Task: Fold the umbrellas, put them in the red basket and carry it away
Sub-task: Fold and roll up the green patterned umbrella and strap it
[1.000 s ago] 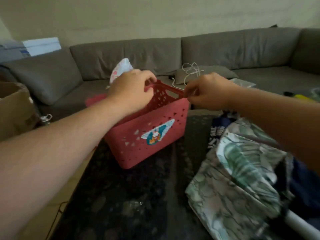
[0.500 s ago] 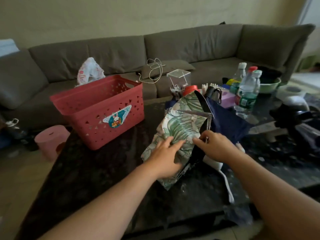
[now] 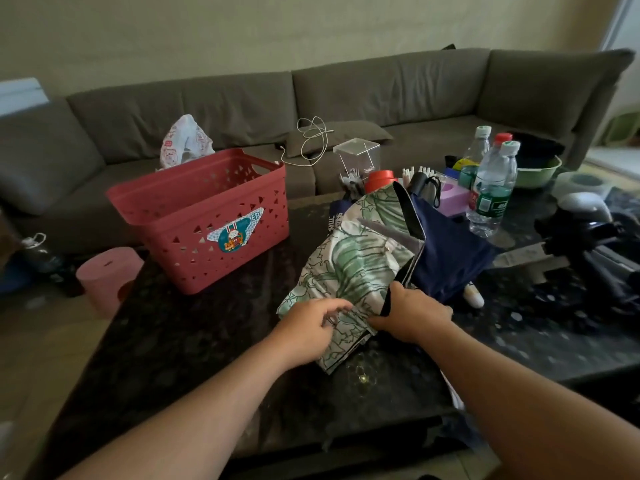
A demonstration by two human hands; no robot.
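On the dark table, at two o'clock from the red basket (image 3: 204, 216), lies the leaf-print umbrella (image 3: 349, 271) over a navy one (image 3: 450, 251). Left hand (image 3: 308, 329) pinches its lower edge; right hand (image 3: 414, 315) curls into the folds. The cloth looks light, limp and slippery, so I'd grip along the stiff ribs.

The fingers (image 3: 375, 320) of the right hand (image 3: 414, 315) are being hidden under the leaf-print umbrella (image 3: 349, 271), so their grip cannot be told. The navy umbrella (image 3: 450, 251) is being partly covered by it. The dark objects (image 3: 595, 251) at the tabletop's (image 3: 207, 341) right are being blurred and cut off by the edge.
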